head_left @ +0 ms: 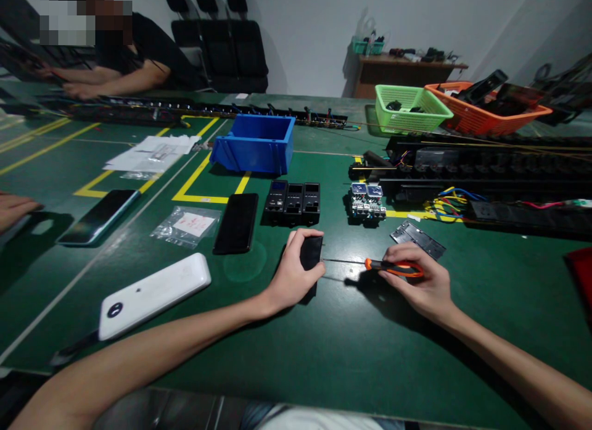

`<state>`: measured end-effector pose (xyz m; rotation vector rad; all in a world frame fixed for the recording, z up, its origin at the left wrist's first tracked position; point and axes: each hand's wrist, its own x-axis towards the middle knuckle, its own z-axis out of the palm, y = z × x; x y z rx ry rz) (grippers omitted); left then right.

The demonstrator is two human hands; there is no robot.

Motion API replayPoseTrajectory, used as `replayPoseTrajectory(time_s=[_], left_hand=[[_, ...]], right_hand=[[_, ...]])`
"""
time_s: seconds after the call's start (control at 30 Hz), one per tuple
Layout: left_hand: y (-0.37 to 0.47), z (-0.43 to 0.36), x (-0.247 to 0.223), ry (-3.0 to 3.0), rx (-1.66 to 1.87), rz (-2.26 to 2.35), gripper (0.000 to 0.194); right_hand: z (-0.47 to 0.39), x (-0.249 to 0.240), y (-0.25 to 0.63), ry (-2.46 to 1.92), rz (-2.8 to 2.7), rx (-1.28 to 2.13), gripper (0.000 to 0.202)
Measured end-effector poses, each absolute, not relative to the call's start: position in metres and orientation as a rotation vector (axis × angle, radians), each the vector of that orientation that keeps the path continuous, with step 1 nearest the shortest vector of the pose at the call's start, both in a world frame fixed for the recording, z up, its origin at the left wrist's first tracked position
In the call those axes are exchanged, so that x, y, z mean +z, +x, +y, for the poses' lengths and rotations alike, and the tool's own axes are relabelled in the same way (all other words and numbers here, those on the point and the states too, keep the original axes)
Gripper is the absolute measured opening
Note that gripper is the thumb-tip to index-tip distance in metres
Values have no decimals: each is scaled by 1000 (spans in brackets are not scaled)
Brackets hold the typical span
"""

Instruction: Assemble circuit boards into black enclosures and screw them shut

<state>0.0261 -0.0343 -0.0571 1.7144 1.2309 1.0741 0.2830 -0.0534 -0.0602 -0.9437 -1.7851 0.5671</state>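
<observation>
My left hand [296, 266] is closed around a black plastic housing [311, 251], standing on its edge on the green table. In my right hand [420, 276] is a screwdriver [393, 268] with an orange and black handle. Its thin shaft points left, the tip at or very near the right face of the housing; I cannot tell whether it touches a screw. Beyond my hands sit a black module with several bays [293, 203] and small circuit boards with displays [367, 202]. A flat black cover [417, 237] lies just behind my right hand.
A blue bin [253, 151], a black phone [235, 223], a plastic bag [185, 225], another phone [102, 217] and a white device [155, 294] lie leftward. Green [411, 118] and orange [490, 118] baskets stand behind wired black rails [509, 211]. A co-worker [139, 60] sits across the table; another person's hand [16, 209] shows at left.
</observation>
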Motion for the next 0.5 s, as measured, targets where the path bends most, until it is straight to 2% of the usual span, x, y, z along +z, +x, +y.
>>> replayPoseTrajectory(time_s=[0.5], left_hand=[[25,-35,-60,1752,1094,1201,45]], right_hand=[[-53,-61,286,-1052,-1890,586,18]])
